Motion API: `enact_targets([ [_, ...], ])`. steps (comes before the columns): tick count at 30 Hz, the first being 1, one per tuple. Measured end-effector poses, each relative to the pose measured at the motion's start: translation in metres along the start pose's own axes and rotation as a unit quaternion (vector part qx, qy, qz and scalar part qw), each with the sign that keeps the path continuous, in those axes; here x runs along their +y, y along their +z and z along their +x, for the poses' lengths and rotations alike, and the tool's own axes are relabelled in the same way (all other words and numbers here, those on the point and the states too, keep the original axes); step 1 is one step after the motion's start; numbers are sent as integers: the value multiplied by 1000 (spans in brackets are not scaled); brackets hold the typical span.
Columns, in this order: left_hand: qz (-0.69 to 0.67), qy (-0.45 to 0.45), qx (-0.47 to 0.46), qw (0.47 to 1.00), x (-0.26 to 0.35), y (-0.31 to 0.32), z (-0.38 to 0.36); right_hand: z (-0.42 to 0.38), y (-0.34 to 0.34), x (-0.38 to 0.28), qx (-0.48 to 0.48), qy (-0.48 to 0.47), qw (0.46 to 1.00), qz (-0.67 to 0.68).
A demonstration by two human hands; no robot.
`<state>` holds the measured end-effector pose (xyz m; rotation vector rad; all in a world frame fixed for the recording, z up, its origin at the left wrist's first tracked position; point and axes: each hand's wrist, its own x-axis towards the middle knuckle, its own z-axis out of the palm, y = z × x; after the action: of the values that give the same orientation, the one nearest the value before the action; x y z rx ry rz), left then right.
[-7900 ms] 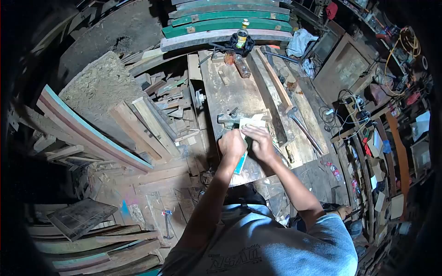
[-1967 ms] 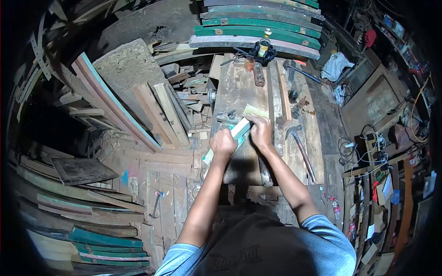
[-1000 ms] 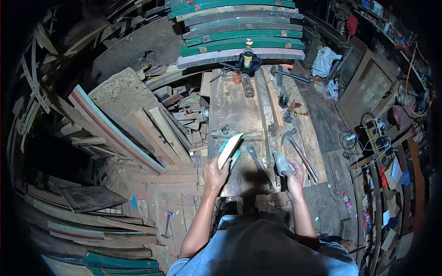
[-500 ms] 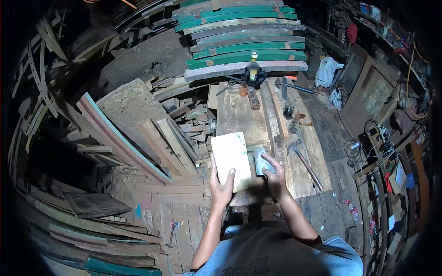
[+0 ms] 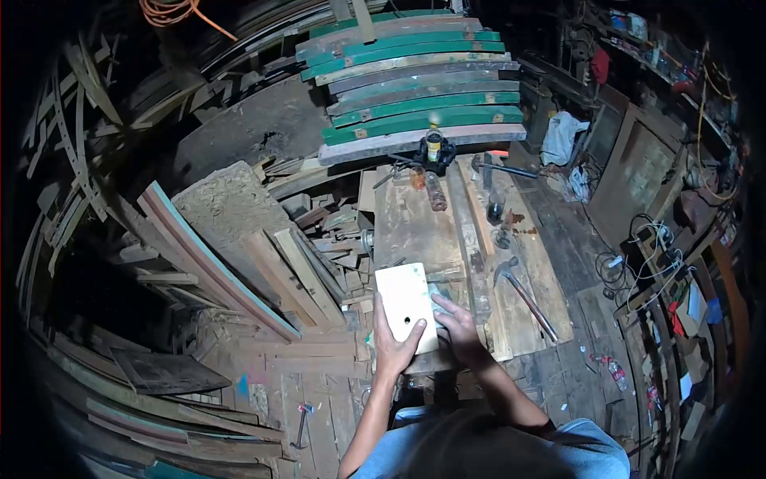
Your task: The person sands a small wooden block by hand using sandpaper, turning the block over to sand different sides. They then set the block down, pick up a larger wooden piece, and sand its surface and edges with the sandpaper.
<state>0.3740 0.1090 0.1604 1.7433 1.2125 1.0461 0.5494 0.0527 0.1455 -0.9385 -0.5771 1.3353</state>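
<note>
A pale, flat rectangular board [image 5: 404,297] with a small dark hole is held over the near end of the wooden workbench [image 5: 415,227]. Wrapped round its lower left side is my left hand [image 5: 396,339], thumb on the upper face. My right hand [image 5: 458,326] is at the board's right edge, fingers closed on a grey-blue flat piece [image 5: 434,292], which is mostly hidden behind the board and fingers.
A claw hammer [image 5: 527,299] lies on the bench's right side. Farther back are a glass [image 5: 495,209], a bottle [image 5: 433,146] and another hammer [image 5: 511,168]. Green and grey planks [image 5: 423,88] are stacked beyond. Long boards [image 5: 215,255] lean at the left.
The board is lower in view and shows a hole that was not visible before. My right hand has moved left against it, and the grey-blue piece is now mostly hidden.
</note>
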Motion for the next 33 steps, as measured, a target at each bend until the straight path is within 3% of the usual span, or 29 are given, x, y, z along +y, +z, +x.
enact_targets([
  [2, -19, -72, 7, 997, 26, 1, -5, -2, -3, 3, -9, -14, 1000, -20],
  [4, -38, -13, -44, 998, 11, 4, 0, -11, -1, -10, -14, -19, 998, -55],
  [7, -134, -106, -64, 983, -7, 9, 4, -12, -2, -10, -46, -72, 992, -91],
  [12, -317, -225, -109, 915, -22, 10, 8, -23, 10, -25, -32, -19, 997, -62],
  [14, -373, -223, -143, 889, -31, 7, 13, -11, -2, -11, -25, -76, 990, -120],
  [16, -363, -290, -127, 876, -7, -3, 14, -4, -10, -4, -10, -176, 958, -228],
  [17, -337, -288, -140, 885, -30, -2, 17, -2, -7, -6, 0, -211, 946, -246],
  [19, -289, -299, -169, 893, -72, -7, 30, 1, 1, -6, -10, -190, 963, -189],
  [20, -276, -288, -183, 898, -75, -10, 35, 4, 6, -6, -13, -180, 970, -160],
  [22, -251, -269, -213, 905, -82, -16, 46, 13, 11, -10, -49, -209, 937, -276],
  [24, -200, -238, -198, 929, -73, -18, 51, 35, 0, 2, -115, -208, 890, -389],
  [26, -153, -192, -217, 945, -89, -13, 59, 51, -3, 20, -124, -283, 827, -470],
  [28, 2, -96, -216, 972, -94, -16, 56, 52, -4, 33, -149, -296, 778, -534],
  [30, -2, -79, -162, 984, -79, -17, 45, 59, -1, 45, -138, -297, 775, -540],
  [33, 77, -95, -163, 979, -25, -31, 9, 62, 11, 39, -123, -327, 768, -538],
])
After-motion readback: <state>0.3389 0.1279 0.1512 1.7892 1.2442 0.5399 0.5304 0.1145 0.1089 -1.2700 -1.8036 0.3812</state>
